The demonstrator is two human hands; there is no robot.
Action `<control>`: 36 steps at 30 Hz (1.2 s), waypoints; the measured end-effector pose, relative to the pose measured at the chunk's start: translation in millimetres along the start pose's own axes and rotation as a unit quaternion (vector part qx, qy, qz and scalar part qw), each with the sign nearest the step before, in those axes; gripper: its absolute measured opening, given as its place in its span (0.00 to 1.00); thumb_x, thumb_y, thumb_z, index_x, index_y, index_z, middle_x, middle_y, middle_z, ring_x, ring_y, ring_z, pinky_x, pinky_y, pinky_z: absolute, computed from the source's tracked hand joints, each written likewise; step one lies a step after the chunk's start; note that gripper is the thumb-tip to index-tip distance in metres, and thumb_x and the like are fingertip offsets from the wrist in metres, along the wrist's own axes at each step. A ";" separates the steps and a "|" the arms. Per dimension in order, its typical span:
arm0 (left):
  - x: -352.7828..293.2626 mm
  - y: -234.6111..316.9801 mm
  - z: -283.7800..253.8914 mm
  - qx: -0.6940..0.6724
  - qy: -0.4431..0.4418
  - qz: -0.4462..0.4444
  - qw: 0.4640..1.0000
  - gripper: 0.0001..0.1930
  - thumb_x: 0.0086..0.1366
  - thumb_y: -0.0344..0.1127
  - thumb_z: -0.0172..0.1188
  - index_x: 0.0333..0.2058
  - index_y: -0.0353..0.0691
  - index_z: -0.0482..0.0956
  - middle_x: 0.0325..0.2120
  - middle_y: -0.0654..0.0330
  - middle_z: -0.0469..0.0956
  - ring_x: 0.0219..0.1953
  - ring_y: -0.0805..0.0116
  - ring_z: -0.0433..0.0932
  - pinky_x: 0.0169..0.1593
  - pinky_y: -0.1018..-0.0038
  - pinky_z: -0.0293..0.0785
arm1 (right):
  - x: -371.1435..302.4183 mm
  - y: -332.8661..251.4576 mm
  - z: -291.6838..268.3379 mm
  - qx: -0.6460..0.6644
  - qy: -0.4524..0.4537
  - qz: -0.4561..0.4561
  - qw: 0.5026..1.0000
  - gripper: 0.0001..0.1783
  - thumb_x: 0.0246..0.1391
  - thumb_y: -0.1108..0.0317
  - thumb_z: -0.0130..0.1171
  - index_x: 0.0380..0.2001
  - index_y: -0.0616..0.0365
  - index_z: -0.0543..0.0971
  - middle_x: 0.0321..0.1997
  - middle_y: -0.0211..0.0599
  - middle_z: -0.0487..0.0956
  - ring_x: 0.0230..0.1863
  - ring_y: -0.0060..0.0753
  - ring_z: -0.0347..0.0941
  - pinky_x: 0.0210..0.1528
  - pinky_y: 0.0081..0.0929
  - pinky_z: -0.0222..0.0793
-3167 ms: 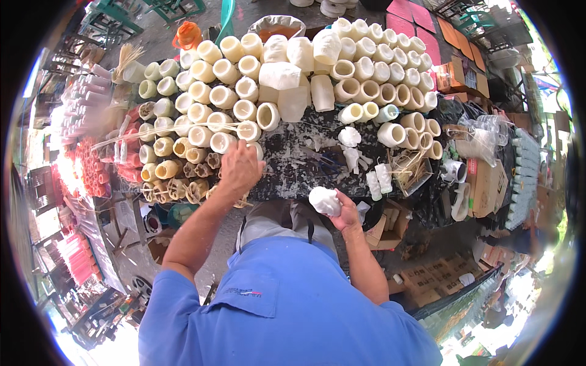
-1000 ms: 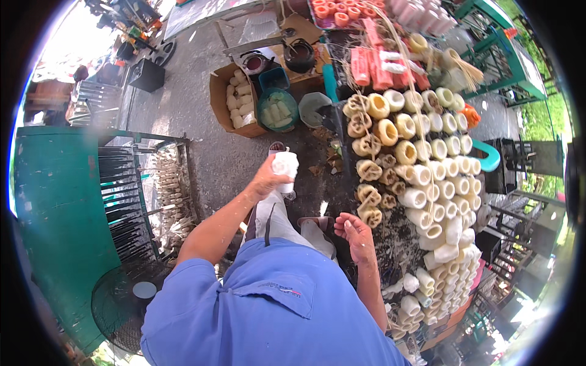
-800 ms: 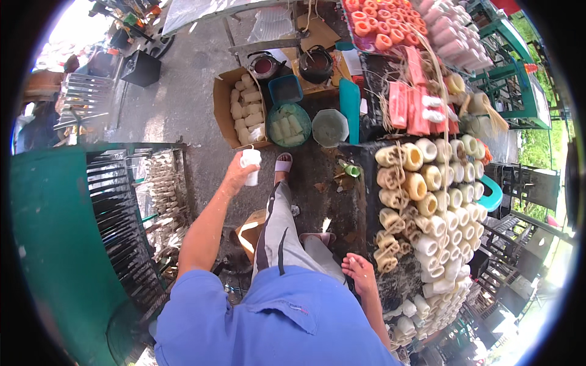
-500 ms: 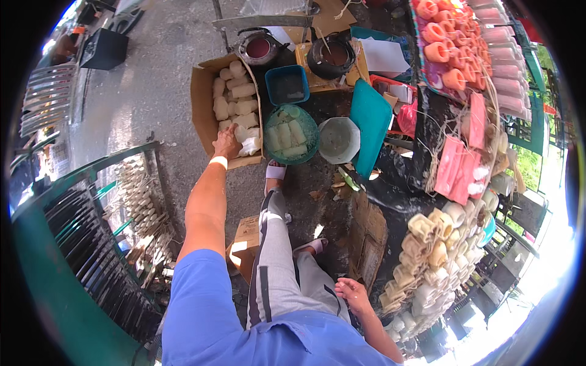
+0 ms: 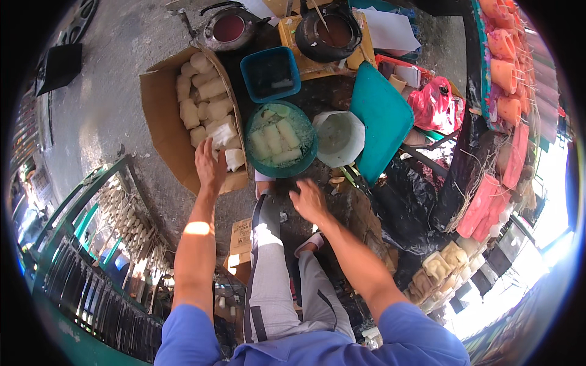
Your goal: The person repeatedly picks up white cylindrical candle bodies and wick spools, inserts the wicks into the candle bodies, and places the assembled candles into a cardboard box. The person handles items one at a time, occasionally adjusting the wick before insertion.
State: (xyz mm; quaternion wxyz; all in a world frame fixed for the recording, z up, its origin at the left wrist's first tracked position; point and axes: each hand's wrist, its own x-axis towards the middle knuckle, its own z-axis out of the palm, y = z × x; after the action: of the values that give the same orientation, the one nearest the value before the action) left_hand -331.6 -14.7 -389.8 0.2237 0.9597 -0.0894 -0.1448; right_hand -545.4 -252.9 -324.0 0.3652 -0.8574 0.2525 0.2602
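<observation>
Above the near end of a cardboard box (image 5: pixel 160 116), my left hand (image 5: pixel 210 166) has its fingers spread and holds nothing. Inside the box lie several cream-white rounded pieces (image 5: pixel 212 88), with whiter ones beside my fingertips. My right hand (image 5: pixel 310 200) hovers just short of a round teal basin (image 5: pixel 311 155), thumb apart and fingers loosely bent, with nothing in it. Pale cylindrical pieces (image 5: pixel 273 140) lie in the basin among cloudy liquid and white bits. To its right stands a white many-sided bucket (image 5: pixel 339 139) with liquid inside.
Behind the basin are a blue square tub (image 5: pixel 270 73) and two blackened kettles, one with red liquid (image 5: pixel 229 27), one with brown (image 5: pixel 329 36). A teal board (image 5: pixel 381 116) leans at right. Hanging orange cups (image 5: pixel 503 67) and pink bars (image 5: pixel 488 204) line the right; a slatted green rack (image 5: pixel 91 287) stands left.
My right hand has come up from beside my leg to near the basin. My left hand has lifted slightly off the pieces at the box's near end. The view has shifted closer.
</observation>
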 end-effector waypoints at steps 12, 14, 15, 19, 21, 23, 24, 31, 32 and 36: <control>-46.5 106.0 153.9 -0.135 -0.148 -0.226 0.953 0.42 0.66 0.41 0.67 0.71 0.28 0.57 0.69 0.33 0.62 0.71 0.37 0.63 0.72 0.52 0.62 | 205.3 38.8 50.7 -0.063 0.006 0.114 0.991 0.39 0.55 0.61 0.70 0.67 0.60 0.68 0.61 0.62 0.76 0.62 0.65 0.76 0.62 0.53 0.75; -32.0 98.3 185.5 -0.101 -0.165 -0.308 0.932 0.50 0.66 0.48 0.67 0.75 0.28 0.49 0.73 0.34 0.56 0.75 0.37 0.57 0.75 0.50 0.57 | 205.3 46.0 51.1 -0.064 -0.003 0.094 0.994 0.39 0.55 0.59 0.71 0.66 0.59 0.70 0.60 0.60 0.77 0.63 0.66 0.75 0.63 0.54 0.75; -25.3 95.4 196.0 -0.084 -0.170 -0.332 0.924 0.53 0.65 0.51 0.67 0.76 0.29 0.47 0.75 0.35 0.54 0.76 0.38 0.55 0.76 0.49 0.55 | 207.5 47.5 50.6 -0.073 -0.009 0.102 0.992 0.40 0.53 0.57 0.73 0.66 0.59 0.70 0.60 0.61 0.77 0.63 0.66 0.75 0.63 0.54 0.75; -7.0 85.4 209.1 -0.071 -0.171 -0.316 0.931 0.59 0.60 0.58 0.71 0.77 0.34 0.44 0.76 0.36 0.53 0.78 0.39 0.52 0.77 0.47 0.54 | 222.3 43.9 51.5 -0.061 -0.021 0.139 0.988 0.44 0.49 0.53 0.77 0.64 0.61 0.71 0.61 0.63 0.77 0.65 0.64 0.74 0.64 0.51 0.73; 1.0 79.3 211.7 -0.086 -0.183 -0.317 0.926 0.60 0.59 0.57 0.72 0.77 0.33 0.45 0.75 0.36 0.54 0.77 0.39 0.53 0.77 0.49 0.54 | 223.4 42.2 53.4 -0.031 -0.026 0.160 0.986 0.44 0.48 0.52 0.77 0.64 0.63 0.71 0.62 0.64 0.77 0.66 0.62 0.74 0.66 0.50 0.72; 6.6 71.1 216.7 -0.118 -0.193 -0.339 0.913 0.60 0.57 0.56 0.74 0.77 0.33 0.47 0.74 0.37 0.56 0.77 0.40 0.55 0.77 0.51 0.55 | 219.1 41.4 52.9 0.000 -0.010 0.170 0.985 0.45 0.47 0.52 0.77 0.63 0.66 0.71 0.62 0.64 0.78 0.66 0.61 0.74 0.66 0.49 0.73; 7.8 66.4 220.0 -0.142 -0.195 -0.358 0.902 0.60 0.56 0.55 0.75 0.76 0.32 0.48 0.74 0.36 0.57 0.77 0.40 0.56 0.77 0.52 0.56 | 215.0 40.0 52.0 0.007 0.004 0.167 0.986 0.44 0.47 0.53 0.77 0.62 0.66 0.72 0.61 0.64 0.79 0.64 0.61 0.75 0.65 0.49 0.73; 13.4 52.2 246.3 -0.202 -0.227 -0.332 0.893 0.56 0.54 0.53 0.76 0.75 0.35 0.56 0.73 0.40 0.62 0.75 0.44 0.61 0.76 0.56 0.59 | 183.5 13.8 8.4 0.030 -0.052 0.221 0.973 0.38 0.49 0.61 0.75 0.58 0.71 0.71 0.59 0.67 0.79 0.62 0.63 0.77 0.59 0.50 0.79; 15.7 53.7 247.7 -0.180 -0.231 -0.320 0.901 0.55 0.54 0.54 0.75 0.74 0.36 0.58 0.73 0.41 0.63 0.75 0.45 0.62 0.76 0.56 0.59 | 173.4 7.3 3.8 0.028 -0.040 0.229 0.972 0.37 0.48 0.62 0.75 0.56 0.71 0.71 0.59 0.68 0.78 0.61 0.64 0.77 0.58 0.50 0.79; 27.9 66.3 248.0 -0.050 -0.325 -0.359 0.873 0.50 0.54 0.59 0.73 0.71 0.39 0.68 0.72 0.47 0.66 0.74 0.49 0.65 0.74 0.57 0.63 | 135.5 -9.9 -7.2 -0.067 0.067 0.132 0.987 0.34 0.48 0.64 0.75 0.55 0.67 0.74 0.50 0.59 0.81 0.53 0.64 0.79 0.56 0.55 0.76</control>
State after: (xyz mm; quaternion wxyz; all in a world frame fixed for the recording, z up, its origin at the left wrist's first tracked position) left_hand -391.2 -180.0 -579.0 0.1628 0.8119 0.2006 -0.5235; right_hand -437.5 -285.2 -400.2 0.2514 -0.8548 0.3693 0.2641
